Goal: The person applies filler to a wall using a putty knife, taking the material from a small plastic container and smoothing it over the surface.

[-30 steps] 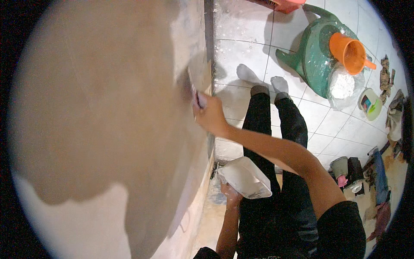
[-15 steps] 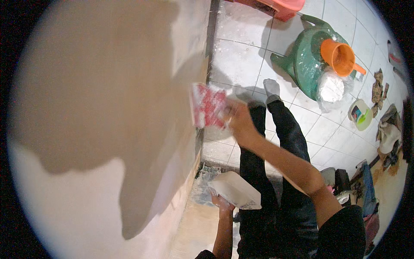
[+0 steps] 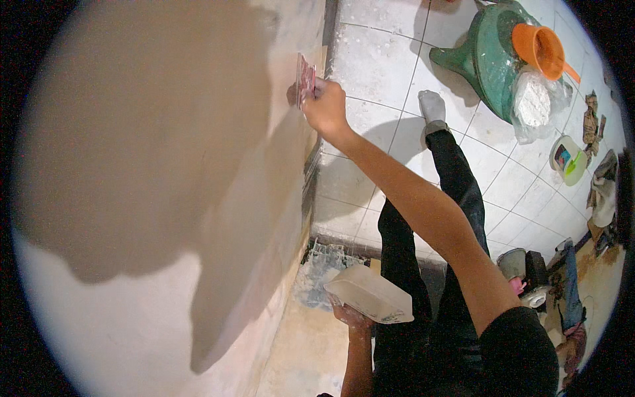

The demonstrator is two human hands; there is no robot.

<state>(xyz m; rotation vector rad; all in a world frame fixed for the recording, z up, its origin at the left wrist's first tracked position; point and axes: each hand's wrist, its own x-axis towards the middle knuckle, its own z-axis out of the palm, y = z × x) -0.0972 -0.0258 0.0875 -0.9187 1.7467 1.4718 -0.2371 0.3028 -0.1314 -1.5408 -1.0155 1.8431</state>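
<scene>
Red scraper (image 3: 306, 81) held in right hand (image 3: 325, 109), fingers closed round it; blade set close along wall (image 3: 132, 165), near wall's bottom edge; actual contact cannot be told. Pale tub (image 3: 374, 296) gripped by left hand (image 3: 352, 315) at end nearer wall, fingers partly hidden by tub. Tub held in front of black trousers (image 3: 397, 351). Green stool (image 3: 488, 63) placed on white tiled floor (image 3: 380, 73); orange mug (image 3: 528, 46) and clear bag of white powder (image 3: 533, 107) set side by side on stool.
</scene>
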